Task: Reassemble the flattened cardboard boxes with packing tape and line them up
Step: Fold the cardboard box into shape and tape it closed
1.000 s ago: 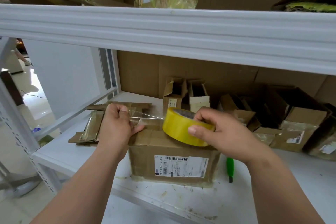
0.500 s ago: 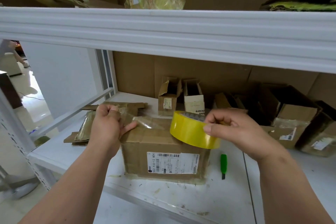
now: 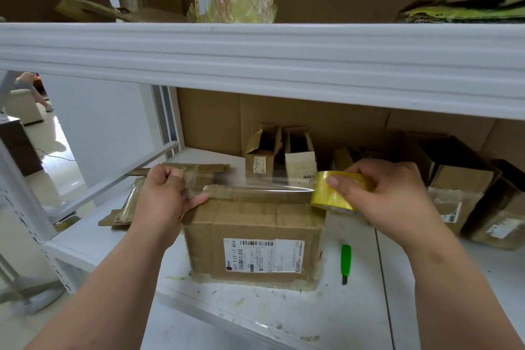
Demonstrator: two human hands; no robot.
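Cardboard box (image 3: 255,236) sits at the front of the white shelf (image 3: 284,318), shipping label (image 3: 264,255) facing the camera. Left of it, flattened cardboard (image 3: 125,207) lies on the shelf. Left hand (image 3: 164,196) grips the box's upper left corner, fingers curled, thumb pressing the free tape end onto the top. A clear tape strip (image 3: 272,182) spans the box top from that hand to the yellow tape roll (image 3: 335,193). Right hand (image 3: 392,199) holds the roll at the box's upper right corner, fingers curled over it, thumb on the outer face. Just right of the box, a green utility knife (image 3: 345,263) lies on the shelf. Behind the box, two small open boxes (image 3: 279,150) stand upright. Further right, more taped boxes (image 3: 466,193) crowd the back of the shelf.
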